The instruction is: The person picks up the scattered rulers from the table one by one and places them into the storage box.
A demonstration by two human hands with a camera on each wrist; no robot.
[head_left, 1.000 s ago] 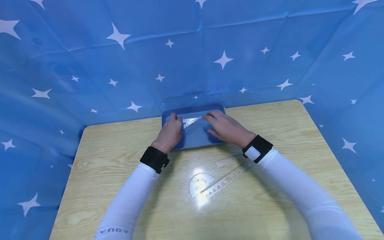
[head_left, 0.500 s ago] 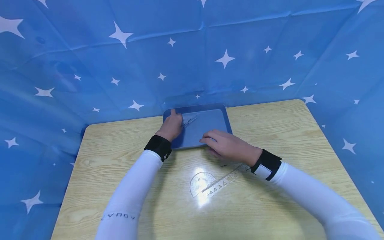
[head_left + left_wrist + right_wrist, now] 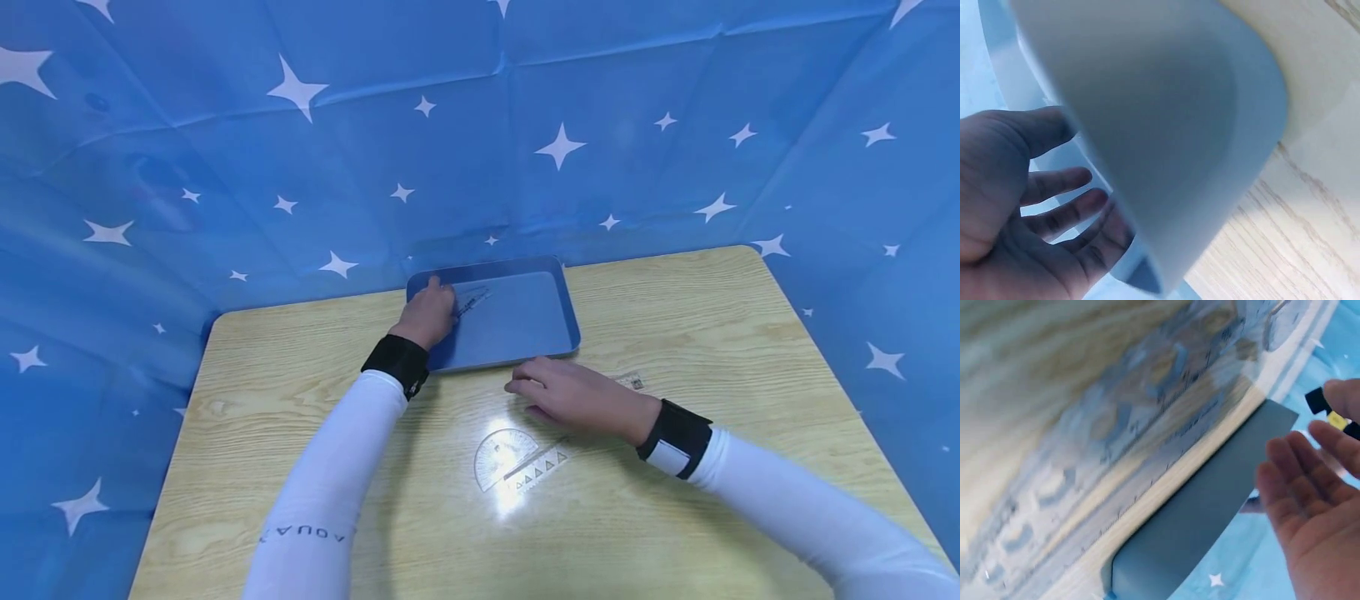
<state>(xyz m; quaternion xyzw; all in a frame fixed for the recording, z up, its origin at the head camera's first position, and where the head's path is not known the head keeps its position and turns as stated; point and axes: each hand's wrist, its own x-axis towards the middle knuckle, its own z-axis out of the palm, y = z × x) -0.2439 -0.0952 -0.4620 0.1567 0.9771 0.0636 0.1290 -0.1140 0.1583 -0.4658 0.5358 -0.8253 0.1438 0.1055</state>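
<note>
A blue tray (image 3: 525, 321) stands at the back of the table. My left hand (image 3: 429, 312) reaches over its left side, and a clear set square (image 3: 474, 302) lies in the tray beside the fingers. In the left wrist view the loosely bent fingers are partly hidden by the tray wall (image 3: 1166, 125), thumb apart from them. My right hand (image 3: 573, 392) hovers in front of the tray with relaxed fingers, holding nothing. Under it lie a clear template ruler (image 3: 1107, 419) with cut-out shapes and a clear straight ruler (image 3: 1154, 462).
A clear protractor (image 3: 495, 458) lies on the wooden table (image 3: 300, 367), beside the template ruler's left end. A blue star-patterned cloth (image 3: 450, 167) hangs behind the table and at both sides.
My right hand has left the set square and moved back toward me, out of the tray to above the rulers. The set square has been lowered into the tray; my left hand stays there.
</note>
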